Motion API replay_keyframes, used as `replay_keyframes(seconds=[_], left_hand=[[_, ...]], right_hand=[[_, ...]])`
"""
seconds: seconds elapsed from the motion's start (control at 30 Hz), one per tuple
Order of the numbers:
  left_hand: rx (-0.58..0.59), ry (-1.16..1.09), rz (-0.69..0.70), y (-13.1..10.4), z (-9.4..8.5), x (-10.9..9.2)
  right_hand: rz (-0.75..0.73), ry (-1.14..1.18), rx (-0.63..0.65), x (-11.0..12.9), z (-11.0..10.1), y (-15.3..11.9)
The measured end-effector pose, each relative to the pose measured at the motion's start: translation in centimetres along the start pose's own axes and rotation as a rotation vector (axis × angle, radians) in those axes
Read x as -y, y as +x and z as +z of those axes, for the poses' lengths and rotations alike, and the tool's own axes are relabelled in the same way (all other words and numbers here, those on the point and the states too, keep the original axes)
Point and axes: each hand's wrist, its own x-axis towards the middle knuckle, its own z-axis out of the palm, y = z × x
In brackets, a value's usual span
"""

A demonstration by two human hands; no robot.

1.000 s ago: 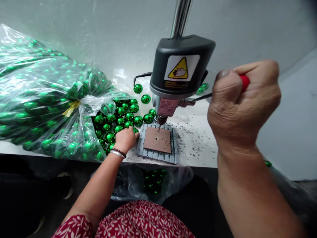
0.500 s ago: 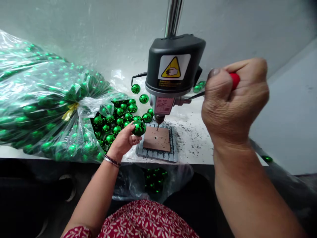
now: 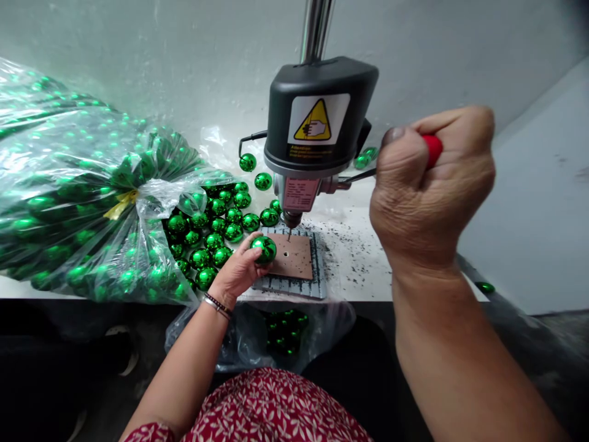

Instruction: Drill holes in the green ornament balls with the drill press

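Between the fingers of my left hand (image 3: 239,269) is a shiny green ball (image 3: 263,250), held over the left edge of a brown board (image 3: 294,261) with a small hole in it. The board lies on the slotted base (image 3: 317,288) of a drill press (image 3: 319,116). Its thin drill bit (image 3: 289,234) points down above the board, to the right of the ball and apart from it. My right hand (image 3: 430,190) is wrapped round the red-knobbed lever (image 3: 431,150) at the press's right side.
Many loose green balls (image 3: 214,240) lie left of the base. Behind them bulges a tied clear bag (image 3: 92,209) full of balls. Dark shavings (image 3: 352,245) litter the white table. Below its front edge hangs an open plastic bag (image 3: 322,334) with more balls.
My left hand has moved slightly right and down with the green ball, closer over the brown board. My right hand stays closed on the lever at about the same height.
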Motion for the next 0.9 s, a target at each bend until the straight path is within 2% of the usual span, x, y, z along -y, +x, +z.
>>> replay_keyframes(seconds=[0.3,0.47,0.73,0.9], left_hand=[[0.115,0.056,0.034,-1.2,-0.5,0.2],[0.194,-0.130,0.011,-1.6,-0.5,0.6],[0.057,-0.461,-0.120,-2.1,0.6,0.9],[0.054,-0.414,-0.147,-2.3,0.8,1.1]], right_hand=[[0.023,-0.008,-0.012,0.2,0.0,-0.3],[-0.014,0.005,-0.043,-0.1,0.2,-0.6],[-0.061,0.000,-0.086,-0.7,0.4,-0.7],[-0.067,0.010,-0.079,-0.7,0.4,-0.8]])
